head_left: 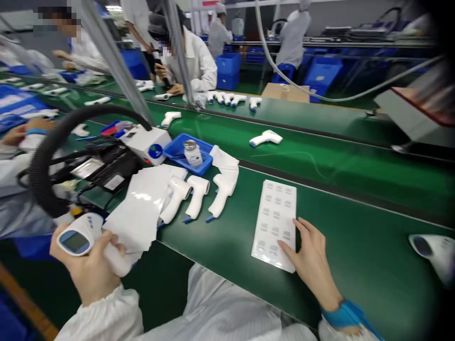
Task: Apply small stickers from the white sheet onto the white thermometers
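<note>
My left hand [94,272] is wrapped round the handle of a white infrared thermometer [93,227], its small screen turned up towards me. Beside it lies a spread of white sheets [137,203]. My right hand [313,255] rests at the right edge of a sheet of printed labels [275,215] on the green bench; the thumb touches its face, and thumb and forefinger are apart. A blue wristband [343,312] circles that wrist. Between the hands stand several thermometers in a row, the nearest to the label sheet being a white thermometer [222,194].
A green conveyor belt [320,158] runs behind the bench, carrying another thermometer [266,137]. A blue tray [174,149] holds a metal-topped bottle [193,152]. At left are a black hose [39,156] and a white box [147,142]. Co-workers sit across and to the left.
</note>
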`<state>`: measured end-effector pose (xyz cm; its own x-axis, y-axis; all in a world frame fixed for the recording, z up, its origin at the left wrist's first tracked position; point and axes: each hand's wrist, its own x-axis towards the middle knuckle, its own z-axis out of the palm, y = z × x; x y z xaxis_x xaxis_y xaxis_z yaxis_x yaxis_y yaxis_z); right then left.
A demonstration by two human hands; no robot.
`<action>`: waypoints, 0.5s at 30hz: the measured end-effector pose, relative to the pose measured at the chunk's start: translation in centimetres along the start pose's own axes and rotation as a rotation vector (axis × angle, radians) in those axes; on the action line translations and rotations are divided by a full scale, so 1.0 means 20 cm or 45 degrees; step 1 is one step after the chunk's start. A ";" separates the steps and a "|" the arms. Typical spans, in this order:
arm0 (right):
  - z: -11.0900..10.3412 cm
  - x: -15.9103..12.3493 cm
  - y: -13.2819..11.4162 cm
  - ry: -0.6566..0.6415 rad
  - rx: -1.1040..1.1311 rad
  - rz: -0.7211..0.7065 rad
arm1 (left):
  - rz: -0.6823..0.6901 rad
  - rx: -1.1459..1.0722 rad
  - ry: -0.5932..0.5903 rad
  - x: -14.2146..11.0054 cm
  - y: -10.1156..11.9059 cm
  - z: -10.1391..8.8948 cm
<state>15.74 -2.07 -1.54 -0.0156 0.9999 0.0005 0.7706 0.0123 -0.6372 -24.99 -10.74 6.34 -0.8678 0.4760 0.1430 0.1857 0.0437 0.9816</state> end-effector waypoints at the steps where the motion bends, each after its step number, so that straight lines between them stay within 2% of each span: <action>1: 0.01 0.00 0.01 0.025 -0.066 -0.047 | -0.061 -0.129 -0.052 -0.07 0.06 0.10; 2: 0.02 0.01 0.03 0.012 -0.097 -0.075 | -0.173 -0.238 -0.167 -0.15 0.10 0.21; 5: 0.02 0.01 0.05 -0.058 -0.107 -0.085 | -0.549 -0.436 -0.672 -0.42 0.18 0.52; 7: 0.02 0.01 0.06 -0.063 -0.102 -0.060 | -0.690 -0.438 -0.967 -0.59 0.16 0.67; 9: 0.02 0.02 0.06 -0.051 -0.093 -0.045 | -0.762 -0.440 -1.226 -0.72 0.12 0.79; 12: 0.01 0.02 0.05 -0.017 -0.082 -0.055 | -0.730 -0.393 -1.452 -0.84 0.06 0.89; 15: 0.01 0.03 0.04 0.018 -0.052 -0.061 | -0.665 -0.353 -1.528 -0.89 0.02 0.96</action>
<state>16.24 -1.44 -2.26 -0.0439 0.9982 0.0413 0.7947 0.0599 -0.6041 -0.63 -2.20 1.85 0.1583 0.9364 -0.3132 -0.2646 0.3458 0.9002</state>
